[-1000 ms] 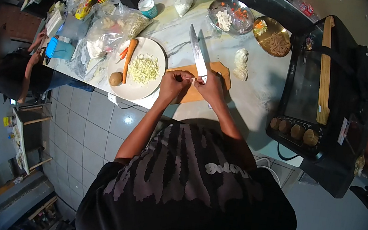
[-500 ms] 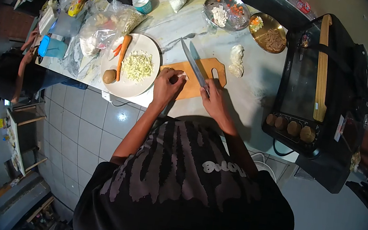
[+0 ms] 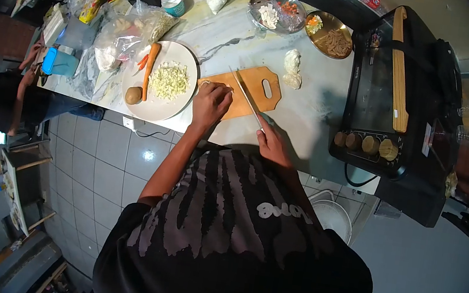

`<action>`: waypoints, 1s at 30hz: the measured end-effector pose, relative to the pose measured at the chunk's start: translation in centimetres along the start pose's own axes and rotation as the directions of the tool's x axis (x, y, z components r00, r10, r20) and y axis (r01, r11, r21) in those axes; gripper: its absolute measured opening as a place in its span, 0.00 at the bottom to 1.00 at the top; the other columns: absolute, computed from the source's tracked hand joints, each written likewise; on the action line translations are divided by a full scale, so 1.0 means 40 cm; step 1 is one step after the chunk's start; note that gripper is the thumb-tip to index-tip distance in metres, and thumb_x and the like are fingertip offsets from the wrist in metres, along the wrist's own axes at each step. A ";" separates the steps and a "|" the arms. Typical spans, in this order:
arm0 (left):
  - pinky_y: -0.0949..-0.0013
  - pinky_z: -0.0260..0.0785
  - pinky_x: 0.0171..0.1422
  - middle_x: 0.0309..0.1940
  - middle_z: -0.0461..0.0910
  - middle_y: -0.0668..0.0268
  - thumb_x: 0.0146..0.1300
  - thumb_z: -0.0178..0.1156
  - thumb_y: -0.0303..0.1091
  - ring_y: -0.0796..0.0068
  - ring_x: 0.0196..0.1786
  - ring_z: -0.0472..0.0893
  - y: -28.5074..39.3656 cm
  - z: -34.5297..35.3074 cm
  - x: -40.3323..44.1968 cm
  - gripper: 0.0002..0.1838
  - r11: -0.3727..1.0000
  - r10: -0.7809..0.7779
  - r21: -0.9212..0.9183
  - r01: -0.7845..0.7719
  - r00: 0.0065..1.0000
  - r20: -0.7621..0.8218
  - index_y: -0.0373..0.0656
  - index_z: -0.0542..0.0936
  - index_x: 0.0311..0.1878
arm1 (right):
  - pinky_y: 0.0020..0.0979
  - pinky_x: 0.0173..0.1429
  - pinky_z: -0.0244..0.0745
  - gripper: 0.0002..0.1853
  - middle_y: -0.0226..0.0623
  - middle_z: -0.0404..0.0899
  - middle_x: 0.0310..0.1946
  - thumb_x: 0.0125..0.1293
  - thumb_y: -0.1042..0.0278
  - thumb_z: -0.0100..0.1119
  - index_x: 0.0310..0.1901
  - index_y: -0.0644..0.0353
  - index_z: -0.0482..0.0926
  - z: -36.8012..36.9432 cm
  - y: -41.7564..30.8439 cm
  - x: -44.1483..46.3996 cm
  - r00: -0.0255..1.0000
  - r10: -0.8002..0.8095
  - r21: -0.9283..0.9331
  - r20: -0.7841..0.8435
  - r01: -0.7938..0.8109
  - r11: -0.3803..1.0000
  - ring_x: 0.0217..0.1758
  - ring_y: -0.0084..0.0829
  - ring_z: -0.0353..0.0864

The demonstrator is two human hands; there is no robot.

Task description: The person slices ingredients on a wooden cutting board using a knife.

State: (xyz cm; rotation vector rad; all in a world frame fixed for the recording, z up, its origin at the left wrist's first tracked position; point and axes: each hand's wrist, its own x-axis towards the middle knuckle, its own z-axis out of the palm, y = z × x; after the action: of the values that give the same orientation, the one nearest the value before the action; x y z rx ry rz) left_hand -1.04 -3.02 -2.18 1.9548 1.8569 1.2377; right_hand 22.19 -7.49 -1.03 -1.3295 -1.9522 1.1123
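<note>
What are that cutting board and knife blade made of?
The cutting board looks like smooth, matte wood, going by its warm tan colour. The knife blade is probably metal: thin, straight and greyish; its finish is hard to tell.

the right hand partly hides the knife, the left hand some of the cutting board.

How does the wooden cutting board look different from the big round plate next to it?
The cutting board is tan and angular with a slot at one end; the plate is off-white and round. The cutting board lies under the left hand and the knife, while the plate carries a carrot and pale chopped pieces. Both rest on the marbled counter.
</note>
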 end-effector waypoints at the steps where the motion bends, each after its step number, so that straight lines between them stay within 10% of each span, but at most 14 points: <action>1: 0.62 0.77 0.44 0.38 0.84 0.62 0.59 0.70 0.32 0.60 0.40 0.83 0.001 -0.001 0.007 0.06 1.000 0.002 -0.001 -0.002 1.000 -0.003 0.42 0.88 0.38 | 0.48 0.58 0.74 0.25 0.59 0.79 0.54 0.73 0.71 0.53 0.71 0.55 0.69 -0.002 0.000 -0.003 0.999 0.053 0.022 0.003 -0.053 0.998 0.56 0.60 0.78; 7: 0.61 0.77 0.45 0.38 0.84 0.61 0.60 0.69 0.35 0.59 0.41 0.83 0.009 -0.001 0.014 0.08 0.983 -0.174 -0.046 0.178 0.982 0.068 0.42 0.87 0.40 | 0.48 0.56 0.74 0.26 0.58 0.79 0.49 0.73 0.72 0.53 0.71 0.54 0.69 -0.016 0.000 -0.006 0.999 -0.031 -0.030 -0.035 0.030 0.999 0.52 0.59 0.79; 12: 0.59 0.76 0.44 0.40 0.83 0.59 0.59 0.69 0.29 0.57 0.40 0.82 -0.021 0.001 -0.007 0.06 0.998 0.068 -0.013 -0.068 0.997 -0.046 0.40 0.87 0.40 | 0.43 0.59 0.75 0.23 0.56 0.80 0.55 0.74 0.71 0.52 0.69 0.53 0.73 -0.060 -0.019 0.006 0.999 -0.052 -0.112 0.004 0.052 0.992 0.57 0.56 0.80; 30: 0.64 0.78 0.44 0.42 0.85 0.64 0.61 0.67 0.29 0.63 0.43 0.81 -0.009 -0.008 -0.006 0.09 0.980 0.130 0.145 -0.134 0.991 0.034 0.39 0.87 0.43 | 0.48 0.47 0.75 0.23 0.48 0.78 0.37 0.73 0.70 0.52 0.68 0.44 0.74 -0.153 -0.065 0.099 0.975 -0.039 -0.281 0.220 0.102 0.954 0.41 0.51 0.79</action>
State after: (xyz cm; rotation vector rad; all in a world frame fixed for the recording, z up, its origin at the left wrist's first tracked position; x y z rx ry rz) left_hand -1.49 -3.30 -2.33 2.1921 1.8827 1.1340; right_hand 24.20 -2.25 4.28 -1.3174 -2.3771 0.9944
